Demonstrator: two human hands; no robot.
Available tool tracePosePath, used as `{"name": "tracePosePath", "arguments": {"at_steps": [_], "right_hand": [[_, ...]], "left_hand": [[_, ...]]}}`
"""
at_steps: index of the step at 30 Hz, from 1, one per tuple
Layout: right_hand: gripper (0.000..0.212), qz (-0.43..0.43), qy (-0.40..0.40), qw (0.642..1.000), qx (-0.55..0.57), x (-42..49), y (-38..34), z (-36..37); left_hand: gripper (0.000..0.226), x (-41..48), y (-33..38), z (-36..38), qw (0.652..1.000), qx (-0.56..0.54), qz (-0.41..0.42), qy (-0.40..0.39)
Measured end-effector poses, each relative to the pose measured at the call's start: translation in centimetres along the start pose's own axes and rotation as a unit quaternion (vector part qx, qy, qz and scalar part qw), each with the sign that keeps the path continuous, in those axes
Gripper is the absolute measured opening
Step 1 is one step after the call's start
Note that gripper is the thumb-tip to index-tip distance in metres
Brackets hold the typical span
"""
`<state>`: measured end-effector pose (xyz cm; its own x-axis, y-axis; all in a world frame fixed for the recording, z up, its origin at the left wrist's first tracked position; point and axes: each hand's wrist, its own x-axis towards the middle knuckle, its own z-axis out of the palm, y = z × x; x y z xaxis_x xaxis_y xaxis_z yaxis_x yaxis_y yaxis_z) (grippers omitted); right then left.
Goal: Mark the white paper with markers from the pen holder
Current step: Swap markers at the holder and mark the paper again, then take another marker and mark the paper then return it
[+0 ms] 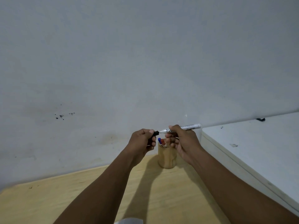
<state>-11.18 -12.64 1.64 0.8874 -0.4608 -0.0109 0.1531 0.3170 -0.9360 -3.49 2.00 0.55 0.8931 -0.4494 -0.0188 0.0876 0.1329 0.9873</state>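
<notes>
A white-barrelled marker [189,127] lies level in the air above the wooden pen holder [167,156], its tip pointing left. My right hand [181,141] grips its barrel. My left hand [143,141] pinches the marker's black cap [155,133], which sits right at the tip; whether cap and tip touch is unclear. The holder stands on the wooden table [64,194] near the wall, with a blue-capped marker [159,140] and a red-capped marker [162,142] sticking out. A sliver of white paper [129,221] shows at the bottom edge.
A grey wall [129,62] rises directly behind the table. A white box-like surface [258,146] stands higher than the table on the right, with a small dark object [260,119] at its far edge.
</notes>
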Motion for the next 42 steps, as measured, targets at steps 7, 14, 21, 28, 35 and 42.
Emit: {"name": "tracePosePath", "arguments": {"at_steps": [7, 14, 21, 28, 35, 42], "right_hand": [[0.021, -0.013, -0.033, 0.999, -0.023, 0.9, 1.0, -0.5], [0.055, 0.062, -0.037, 0.984, -0.161, 2.1, -0.6, -1.5], [0.051, 0.058, 0.107, 0.958, -0.260, 3.7, -1.2, -6.3], [0.036, 0.045, 0.062, 0.941, -0.329, 3.5, -0.5, -6.0], [0.040, 0.037, 0.027, 0.940, -0.339, 3.6, 0.9, -4.7], [0.042, 0.039, 0.018, 0.945, -0.325, 3.3, 2.1, -4.0]], "left_hand": [[0.020, 0.6, -0.5, 1.0, 1.000, 0.017, 0.019, -0.008], [0.022, 2.3, 0.4, 0.7, 0.985, 0.124, 0.097, 0.071], [0.020, 3.4, 3.2, -0.2, 0.881, 0.403, 0.219, 0.117], [0.020, 4.2, 2.0, 1.5, 0.851, 0.481, 0.210, 0.035], [0.034, 4.3, 0.1, 2.6, 0.833, 0.529, 0.159, -0.025], [0.026, 4.7, -1.1, 1.3, 0.809, 0.567, 0.154, -0.036]]}}
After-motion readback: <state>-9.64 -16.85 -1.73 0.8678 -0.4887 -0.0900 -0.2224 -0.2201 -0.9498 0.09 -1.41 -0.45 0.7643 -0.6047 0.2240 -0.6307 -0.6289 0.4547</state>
